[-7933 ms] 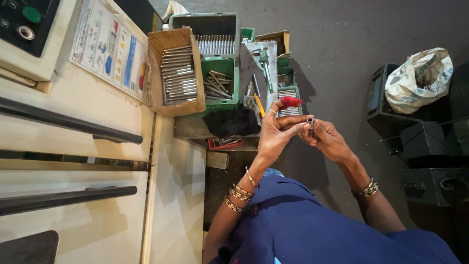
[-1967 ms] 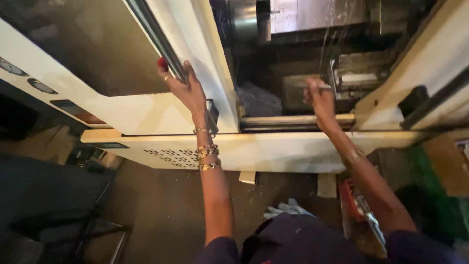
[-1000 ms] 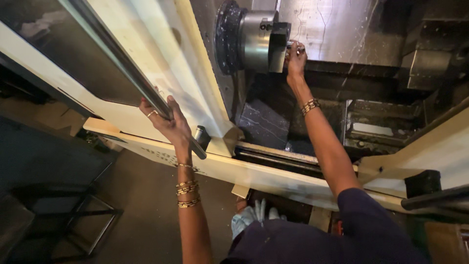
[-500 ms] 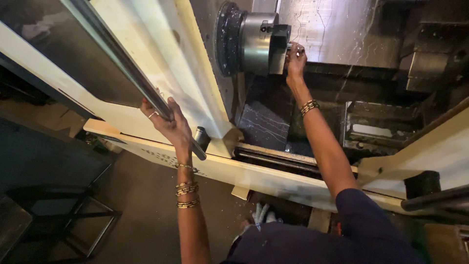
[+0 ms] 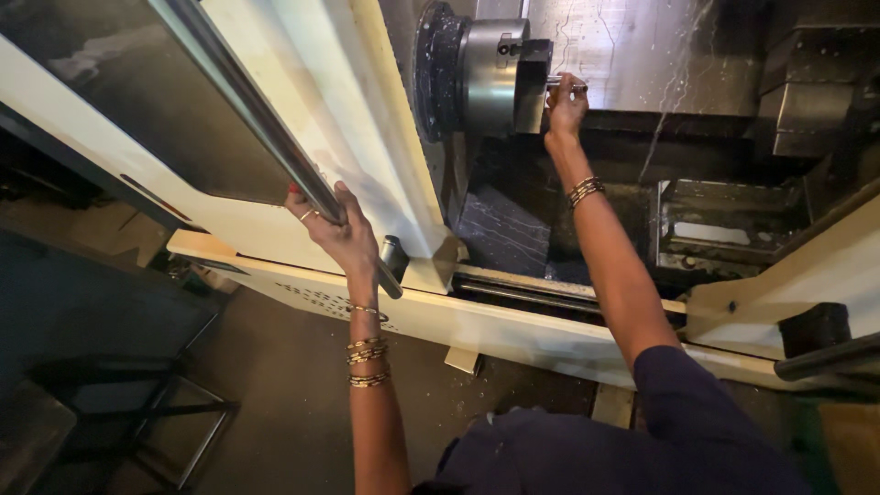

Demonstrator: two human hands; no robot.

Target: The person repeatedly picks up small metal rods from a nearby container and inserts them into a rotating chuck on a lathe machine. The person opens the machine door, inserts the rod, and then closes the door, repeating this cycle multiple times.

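The right hand (image 5: 566, 103) is closed around a small metal rod (image 5: 555, 82), a short silvery workpiece pinched between thumb and fingertips. The rod sits at the face of the lathe chuck (image 5: 490, 75), its inner end at the chuck's jaws; how deep it goes in cannot be told. The chuck, a steel cylinder with a dark backing ring, lies just left of this grip. Behind and to the right of the hand is the wet, streaked steel back wall (image 5: 642, 50) of the machine enclosure, and farther right a dark tool block (image 5: 807, 101). Below the hand the forearm, with thin bangles at the wrist, runs down over the dark sloped bed (image 5: 509, 229) and the chip tray (image 5: 724, 234) toward a dark blue sleeve.

The left hand (image 5: 337, 234) is closed on the door handle bar (image 5: 275, 147), a long steel tube fixed slantwise on the cream sliding door (image 5: 302, 82). The fingers curl over the bar from above, with a ring on 1 finger and red nails. The door's dark window pane (image 5: 137, 101) lies up and left of this grip; the bar's lower end (image 5: 392, 266) is just right of the wrist. Several bangles sit on the forearm below. Under the hand runs the cream machine sill (image 5: 513, 325), and well below, on the floor to the left, stands a dark metal frame stand (image 5: 137, 422).
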